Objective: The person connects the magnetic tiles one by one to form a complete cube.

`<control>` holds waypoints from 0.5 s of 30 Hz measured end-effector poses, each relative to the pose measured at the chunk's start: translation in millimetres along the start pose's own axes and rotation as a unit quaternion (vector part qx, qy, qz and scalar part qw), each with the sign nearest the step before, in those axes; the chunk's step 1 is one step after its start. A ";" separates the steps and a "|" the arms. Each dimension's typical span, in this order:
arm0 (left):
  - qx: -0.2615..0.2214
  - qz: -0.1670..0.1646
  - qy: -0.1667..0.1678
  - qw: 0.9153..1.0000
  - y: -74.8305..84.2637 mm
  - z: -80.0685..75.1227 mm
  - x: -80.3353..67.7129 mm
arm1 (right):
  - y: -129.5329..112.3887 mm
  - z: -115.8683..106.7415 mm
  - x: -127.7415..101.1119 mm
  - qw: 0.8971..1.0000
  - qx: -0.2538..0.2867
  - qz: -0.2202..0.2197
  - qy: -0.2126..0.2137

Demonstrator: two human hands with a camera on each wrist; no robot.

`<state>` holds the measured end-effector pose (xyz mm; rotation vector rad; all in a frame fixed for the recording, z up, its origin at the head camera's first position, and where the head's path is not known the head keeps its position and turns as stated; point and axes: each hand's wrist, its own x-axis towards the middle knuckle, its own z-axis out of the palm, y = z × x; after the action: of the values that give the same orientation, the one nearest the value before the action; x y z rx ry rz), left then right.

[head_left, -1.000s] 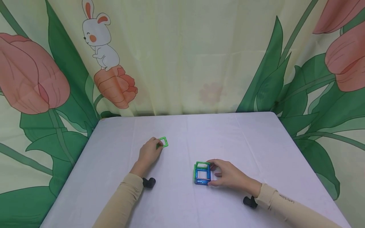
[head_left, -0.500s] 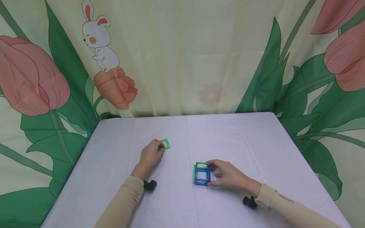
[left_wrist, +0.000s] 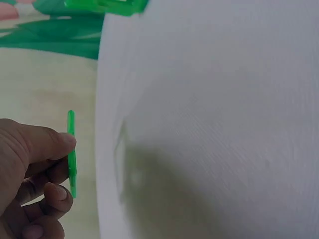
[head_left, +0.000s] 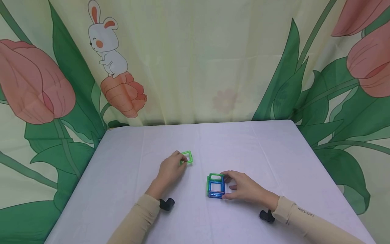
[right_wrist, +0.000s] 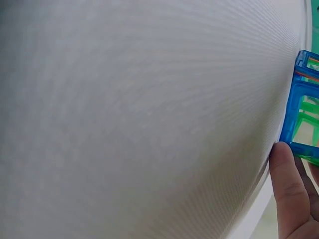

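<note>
My left hand [head_left: 171,168] pinches a green square magnetic tile [left_wrist: 72,164] between thumb and fingers. In the left wrist view the tile is seen edge-on, with its shadow falling on the white tablecloth. To the right and nearer the person, a small box of blue and green magnetic tiles [head_left: 216,195] sits on the table. My right hand [head_left: 245,188] holds this box from its right side, thumb at the near corner and a finger at the far one. The right wrist view shows the blue frame [right_wrist: 290,112] right at a fingertip, with green tiles behind it.
A white-clothed table [head_left: 259,149] spreads under both hands. Behind it hangs a curtain [head_left: 182,67] printed with tulips, a rabbit and a carrot. Black wrist cameras, one on the left wrist [head_left: 167,204] and one on the right [head_left: 267,216], jut from the sleeves.
My left hand has moved right and slightly nearer the person with the green tile, closer to the tile box. The right hand and the box have stayed in place.
</note>
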<state>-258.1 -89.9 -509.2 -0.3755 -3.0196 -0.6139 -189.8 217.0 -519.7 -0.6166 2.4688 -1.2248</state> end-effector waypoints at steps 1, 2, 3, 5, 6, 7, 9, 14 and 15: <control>0.003 0.004 -0.002 1.000 3.6 -0.9 -1.4 | -0.1 0.0 -0.2 1.000 0.000 0.001 0.000; 0.005 0.010 -0.002 1.000 7.5 -2.4 -2.8 | -0.1 0.0 -0.2 1.000 0.000 0.002 0.000; 0.005 0.015 -0.004 1.000 11.9 -4.1 -4.5 | -0.2 0.0 -0.3 1.000 0.000 0.003 0.000; 0.006 0.026 -0.005 1.000 20.8 -7.6 -8.3 | -0.3 -0.2 -0.3 1.000 -0.002 0.006 0.000; 0.003 0.031 -0.007 0.999 25.5 -9.4 -10.4 | -0.4 -0.3 -0.3 1.000 -0.003 0.007 0.000; 0.001 0.037 -0.009 0.999 30.1 -11.3 -12.5 | -0.3 -0.3 -0.3 1.000 -0.003 0.008 0.001; -0.003 0.048 -0.011 0.999 38.8 -14.6 -16.6 | -0.1 -0.2 -0.3 1.000 -0.005 0.009 0.002; -0.004 0.066 -0.017 0.998 54.2 -18.9 -26.7 | 1.3 0.9 -0.6 1.000 -0.002 0.008 0.004; -0.005 0.069 -0.018 0.997 57.2 -19.2 -29.1 | 1.4 1.2 -0.8 1.000 -0.002 0.008 0.004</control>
<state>-216.2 -53.0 -472.2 -0.5959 -2.9930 -0.6169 -188.9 217.4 -521.4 -0.5924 2.4778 -1.2180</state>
